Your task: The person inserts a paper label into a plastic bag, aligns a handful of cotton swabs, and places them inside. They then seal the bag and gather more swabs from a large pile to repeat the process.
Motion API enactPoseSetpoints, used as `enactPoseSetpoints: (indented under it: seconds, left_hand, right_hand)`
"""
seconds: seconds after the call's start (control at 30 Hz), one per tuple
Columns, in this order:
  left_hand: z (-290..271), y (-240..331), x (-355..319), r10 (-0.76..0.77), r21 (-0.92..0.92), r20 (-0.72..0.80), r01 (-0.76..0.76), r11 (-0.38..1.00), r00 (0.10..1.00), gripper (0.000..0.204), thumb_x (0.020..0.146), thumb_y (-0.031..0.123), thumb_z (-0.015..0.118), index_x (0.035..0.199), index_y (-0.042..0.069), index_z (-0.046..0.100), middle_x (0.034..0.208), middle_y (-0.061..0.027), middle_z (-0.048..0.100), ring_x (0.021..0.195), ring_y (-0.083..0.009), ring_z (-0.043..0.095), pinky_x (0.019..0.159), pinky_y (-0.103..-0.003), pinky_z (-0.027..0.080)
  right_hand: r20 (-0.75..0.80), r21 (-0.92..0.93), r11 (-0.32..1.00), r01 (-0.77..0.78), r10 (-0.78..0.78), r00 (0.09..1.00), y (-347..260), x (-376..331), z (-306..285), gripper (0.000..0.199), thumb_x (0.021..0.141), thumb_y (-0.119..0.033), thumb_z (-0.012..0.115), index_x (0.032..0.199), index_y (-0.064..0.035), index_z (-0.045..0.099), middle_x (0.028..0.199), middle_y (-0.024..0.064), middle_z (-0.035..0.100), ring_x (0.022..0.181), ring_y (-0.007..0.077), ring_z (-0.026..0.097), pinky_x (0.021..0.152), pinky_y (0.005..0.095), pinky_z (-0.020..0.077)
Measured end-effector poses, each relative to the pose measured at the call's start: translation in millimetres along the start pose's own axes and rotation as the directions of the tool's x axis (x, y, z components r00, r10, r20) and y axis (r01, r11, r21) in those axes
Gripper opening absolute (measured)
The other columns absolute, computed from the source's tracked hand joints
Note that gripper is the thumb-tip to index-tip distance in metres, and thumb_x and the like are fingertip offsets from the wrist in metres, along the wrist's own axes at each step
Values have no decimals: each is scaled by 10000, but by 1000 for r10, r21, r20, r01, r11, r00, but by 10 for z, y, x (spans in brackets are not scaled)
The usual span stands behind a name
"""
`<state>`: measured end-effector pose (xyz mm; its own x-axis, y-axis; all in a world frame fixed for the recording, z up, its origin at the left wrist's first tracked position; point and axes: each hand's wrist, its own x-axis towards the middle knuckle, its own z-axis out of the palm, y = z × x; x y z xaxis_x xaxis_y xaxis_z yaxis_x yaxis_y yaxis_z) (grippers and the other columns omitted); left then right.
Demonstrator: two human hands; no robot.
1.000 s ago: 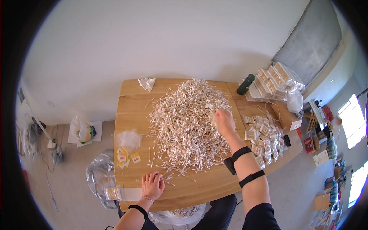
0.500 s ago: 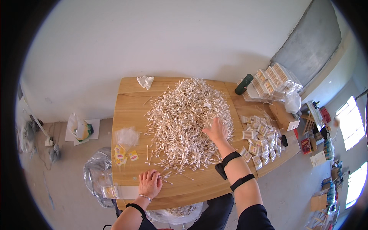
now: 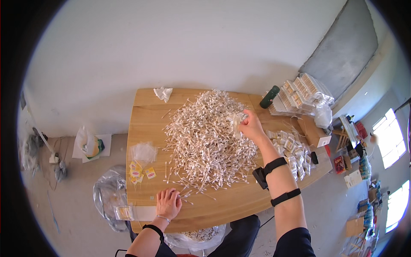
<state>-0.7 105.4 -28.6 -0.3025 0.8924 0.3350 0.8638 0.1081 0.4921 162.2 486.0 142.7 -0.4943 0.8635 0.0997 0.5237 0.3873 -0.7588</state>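
A big heap of cotton swabs [image 3: 205,141] covers the middle of the wooden table [image 3: 192,220]. Over the heap's right side, my right hand [image 3: 252,127] is closed, its fingers pinching a whitish, see-through small plastic bag [image 3: 235,123]; what the bag contains I cannot make out. My left hand [image 3: 168,203] rests near the table's front edge with its fingers curled. A few loose cotton swabs [image 3: 186,198] stick out by its thumb and fingertips, which are partly hidden. Beside that hand lies a white strip [image 3: 144,213] with a filled clear packet [image 3: 124,212] at its left end.
Flat clear bags [image 3: 143,152] and yellow labels [image 3: 136,170] lie at the left. On the right are several filled packets [image 3: 291,147], a dark green bottle [image 3: 269,97], stacked packs [image 3: 299,95] and a cardboard box [image 3: 314,132]. Crumpled tissue [image 3: 163,94] sits at the back left.
My right hand has moved up and away over the heap, from lying on the swabs to pinching the see-through bag. My left hand has stayed in nearly the same place.
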Motion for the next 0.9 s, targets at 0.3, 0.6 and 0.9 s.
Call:
enactPoseSetpoints:
  seconds: [0.3, 0.6, 0.9]
  left_hand:
    - [-8, -12, -29, -24, 37, -24, 25, 999, 999, 268, 733, 134, 635, 990, 110, 563, 1060, -79, 543, 1015, -307, 503, 898, -452, 369]
    - [-31, -45, -95, -51, 44, 20, 50, 998, 999, 238, 765, 139, 614, 998, 115, 574, 1075, -69, 546, 1011, -290, 502, 910, -439, 372]
    - [-43, -48, -66, -36, -4, 31, 36, 999, 999, 307, 774, 154, 637, 1061, 103, 543, 1105, -94, 543, 1042, -312, 493, 927, -451, 369]
  right_hand:
    - [25, 422, 906, 27, -41, 999, -288, -378, -115, 512, 781, 60, 601, 1275, 34, 470, 909, 40, 588, 730, 91, 563, 640, 243, 470]
    - [25, -213, 977, 27, -22, 999, -71, -661, 225, 480, 780, 30, 611, 1246, 37, 497, 791, 29, 619, 697, 103, 572, 648, 232, 468]
    - [81, 330, 934, -137, 117, 990, 89, -840, 548, 453, 782, 42, 594, 1229, 2, 533, 857, 40, 601, 744, 111, 584, 649, 252, 479]
